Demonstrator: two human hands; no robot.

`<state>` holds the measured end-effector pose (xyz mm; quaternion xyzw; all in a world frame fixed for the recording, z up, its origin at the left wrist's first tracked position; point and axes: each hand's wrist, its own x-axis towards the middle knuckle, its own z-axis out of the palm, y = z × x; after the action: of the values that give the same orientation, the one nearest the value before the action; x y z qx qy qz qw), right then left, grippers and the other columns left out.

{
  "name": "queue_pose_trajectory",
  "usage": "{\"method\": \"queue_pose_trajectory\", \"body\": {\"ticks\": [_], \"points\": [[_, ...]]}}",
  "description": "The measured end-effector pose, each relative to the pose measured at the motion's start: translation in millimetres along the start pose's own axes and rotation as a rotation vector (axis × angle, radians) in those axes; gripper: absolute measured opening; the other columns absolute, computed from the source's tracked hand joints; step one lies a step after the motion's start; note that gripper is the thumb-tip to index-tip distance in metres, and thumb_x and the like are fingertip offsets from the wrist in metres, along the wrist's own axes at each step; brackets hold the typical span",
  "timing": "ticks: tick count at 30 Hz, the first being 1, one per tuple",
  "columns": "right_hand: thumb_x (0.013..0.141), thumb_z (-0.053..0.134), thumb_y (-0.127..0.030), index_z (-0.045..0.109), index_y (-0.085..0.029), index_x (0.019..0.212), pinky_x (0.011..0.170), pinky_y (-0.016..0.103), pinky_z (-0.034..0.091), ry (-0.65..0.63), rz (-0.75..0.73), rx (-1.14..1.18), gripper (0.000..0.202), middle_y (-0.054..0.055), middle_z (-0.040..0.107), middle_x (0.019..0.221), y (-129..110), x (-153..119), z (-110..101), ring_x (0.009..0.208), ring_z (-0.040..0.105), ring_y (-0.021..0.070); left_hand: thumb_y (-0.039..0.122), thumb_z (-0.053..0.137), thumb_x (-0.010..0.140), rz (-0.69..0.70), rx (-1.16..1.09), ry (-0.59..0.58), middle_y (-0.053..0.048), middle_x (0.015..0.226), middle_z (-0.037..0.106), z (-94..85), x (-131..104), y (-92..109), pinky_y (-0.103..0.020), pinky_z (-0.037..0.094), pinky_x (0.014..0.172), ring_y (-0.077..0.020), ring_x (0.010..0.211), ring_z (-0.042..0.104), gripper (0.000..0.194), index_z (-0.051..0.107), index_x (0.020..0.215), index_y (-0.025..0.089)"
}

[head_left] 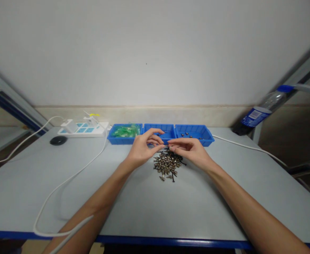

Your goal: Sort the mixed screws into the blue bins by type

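My left hand (pixel 144 145) and my right hand (pixel 189 148) meet above a pile of small metal screws (pixel 167 164). Thumb and fingers are drawn together on both, with the fingertips almost touching. Whatever lies between them is too small to make out. The pile mixes brass-coloured pieces with longer black screws, a few of them at its near edge. Just behind my hands is a row of blue bins: the left bin (pixel 124 141) holds green plastic pieces, while the middle bin (pixel 159 127) and the right bin (pixel 206 135) contain a few small metal parts. My left hand partly covers the middle bin.
A white power strip (pixel 99 132) with plugged-in adapters sits at the back left, near a black oval object (pixel 58 140). A white cable (pixel 72 173) loops across the table and over my left forearm. At right, a dark-drink bottle (pixel 257 114) leans on the frame.
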<state>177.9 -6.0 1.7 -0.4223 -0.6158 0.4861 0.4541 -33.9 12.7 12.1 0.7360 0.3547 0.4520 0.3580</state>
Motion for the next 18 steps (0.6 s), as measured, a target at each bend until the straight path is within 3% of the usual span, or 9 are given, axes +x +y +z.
{"method": "queue_pose_trajectory", "body": {"ticks": [4, 7, 13, 16, 18], "points": [[0.069, 0.084, -0.039, 0.081, -0.022, 0.089, 0.087, 0.044, 0.059, 0.011, 0.017, 0.024, 0.026, 0.008, 0.080, 0.090, 0.2, -0.9, 1.2, 0.082, 0.075, 0.0231, 0.022, 0.078, 0.077, -0.009, -0.041, 0.008, -0.002, 0.083, 0.074, -0.4, 0.1, 1.7, -0.027, 0.060, 0.078, -0.0152, 0.077, 0.072, 0.040, 0.062, 0.113, 0.017], [0.069, 0.085, -0.039, 0.081, -0.022, 0.088, 0.085, 0.043, 0.059, 0.027, 0.025, 0.020, 0.026, 0.008, 0.080, 0.088, 1.6, -0.1, 1.1, 0.080, 0.075, 0.0225, 0.021, 0.076, 0.080, 0.058, 0.016, 0.007, -0.003, 0.085, 0.074, -1.3, 0.5, 0.6, -0.026, 0.060, 0.077, -0.0155, 0.079, 0.072, 0.035, 0.063, 0.112, 0.017], [0.070, 0.084, -0.039, 0.080, -0.021, 0.092, 0.082, 0.042, 0.060, 0.101, 0.021, 0.033, 0.029, 0.009, 0.080, 0.087, 4.1, 3.0, -2.3, 0.077, 0.074, 0.0214, 0.018, 0.061, 0.094, 0.225, 0.581, 0.162, -0.007, 0.100, 0.076, -7.8, 1.1, -21.3, -0.033, 0.057, 0.089, -0.0195, 0.092, 0.072, 0.012, 0.068, 0.103, 0.018], [0.070, 0.084, -0.040, 0.079, -0.020, 0.092, 0.079, 0.041, 0.060, 0.127, 0.025, 0.034, 0.029, 0.009, 0.080, 0.087, 4.8, 4.0, -4.7, 0.076, 0.074, 0.0212, 0.019, 0.056, 0.097, 0.294, 0.744, 0.149, -0.011, 0.106, 0.075, -10.9, -0.3, -30.2, -0.038, 0.055, 0.094, -0.0229, 0.099, 0.071, 0.016, 0.069, 0.106, 0.017], [0.072, 0.083, -0.038, 0.079, -0.022, 0.091, 0.078, 0.041, 0.060, 0.136, 0.016, 0.026, 0.026, 0.008, 0.079, 0.087, 5.0, 4.1, -6.2, 0.075, 0.073, 0.0210, 0.020, 0.052, 0.099, 0.343, 0.788, 0.054, -0.012, 0.105, 0.075, -12.2, -1.3, -29.7, -0.040, 0.054, 0.093, -0.0241, 0.099, 0.070, 0.019, 0.070, 0.105, 0.016]]}}
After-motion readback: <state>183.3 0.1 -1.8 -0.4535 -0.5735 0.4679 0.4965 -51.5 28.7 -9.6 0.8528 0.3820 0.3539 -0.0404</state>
